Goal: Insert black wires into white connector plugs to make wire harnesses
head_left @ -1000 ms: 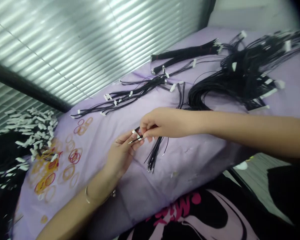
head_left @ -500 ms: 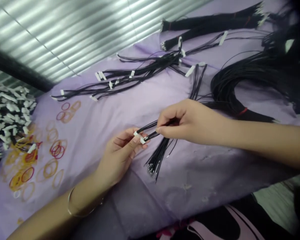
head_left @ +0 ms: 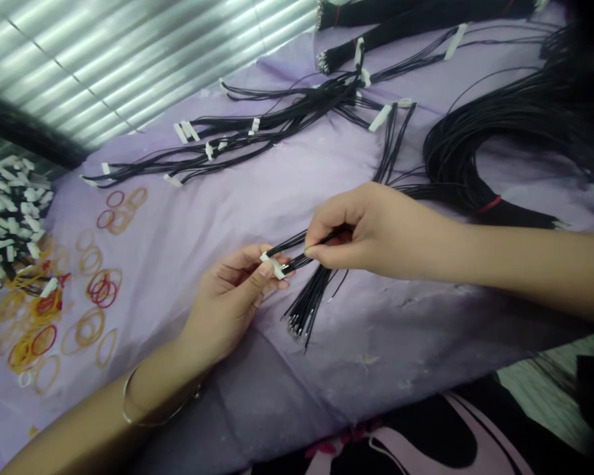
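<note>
My left hand pinches a small white connector between thumb and fingers over the purple cloth. My right hand is closed in a pinch on thin black wires that run into that connector. More loose black wire ends fan out on the cloth just below my right hand.
Finished black wires with white connectors lie at the back. A large coil of black wire sits to the right, bundles at the top. Rubber bands scatter at the left, beside a heap of white connectors. A corrugated metal wall stands behind.
The view has shifted closer and downward. My right hand has drawn slightly back from the connector, with the wires stretched between the two hands.
</note>
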Motion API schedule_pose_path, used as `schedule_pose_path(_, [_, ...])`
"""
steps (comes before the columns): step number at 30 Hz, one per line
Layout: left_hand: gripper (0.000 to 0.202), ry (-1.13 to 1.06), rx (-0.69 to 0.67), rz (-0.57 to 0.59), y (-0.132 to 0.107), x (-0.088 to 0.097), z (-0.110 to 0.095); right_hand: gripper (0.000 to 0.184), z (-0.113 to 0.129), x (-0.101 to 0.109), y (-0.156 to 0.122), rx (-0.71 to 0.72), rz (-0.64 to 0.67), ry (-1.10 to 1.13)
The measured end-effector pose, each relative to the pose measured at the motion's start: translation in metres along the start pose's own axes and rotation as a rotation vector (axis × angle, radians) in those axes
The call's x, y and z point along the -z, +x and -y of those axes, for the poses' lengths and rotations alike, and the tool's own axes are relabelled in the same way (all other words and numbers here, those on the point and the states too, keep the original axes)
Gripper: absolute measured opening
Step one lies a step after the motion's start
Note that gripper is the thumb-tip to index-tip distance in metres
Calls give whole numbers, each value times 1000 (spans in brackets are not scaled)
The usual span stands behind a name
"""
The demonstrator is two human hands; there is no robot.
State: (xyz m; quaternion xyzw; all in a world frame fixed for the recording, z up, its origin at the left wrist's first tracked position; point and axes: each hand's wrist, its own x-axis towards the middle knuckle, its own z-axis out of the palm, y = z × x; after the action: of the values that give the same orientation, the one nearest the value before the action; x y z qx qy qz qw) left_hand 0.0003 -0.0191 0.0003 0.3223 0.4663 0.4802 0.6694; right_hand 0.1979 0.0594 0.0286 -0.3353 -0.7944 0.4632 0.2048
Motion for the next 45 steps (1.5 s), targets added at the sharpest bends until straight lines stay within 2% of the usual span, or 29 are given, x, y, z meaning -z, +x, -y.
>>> schedule_pose_path(7, [15,34,-4,21,-2,-1,-1,9,0,-1,-1,-11,-1,-33])
schedule_pose_path(24, [14,-18,46,-47,-1,-6,-5,9,-1,0,-2,48,52,-48])
schedule_pose_path(34, [15,26,38,-55,-1,-8,-5,12,-3,-1,-1,236,10,-203])
schedule_pose_path(45, [14,49,22,-34,-1,-6,-5,13,-2,-1,-1,147,58,-162])
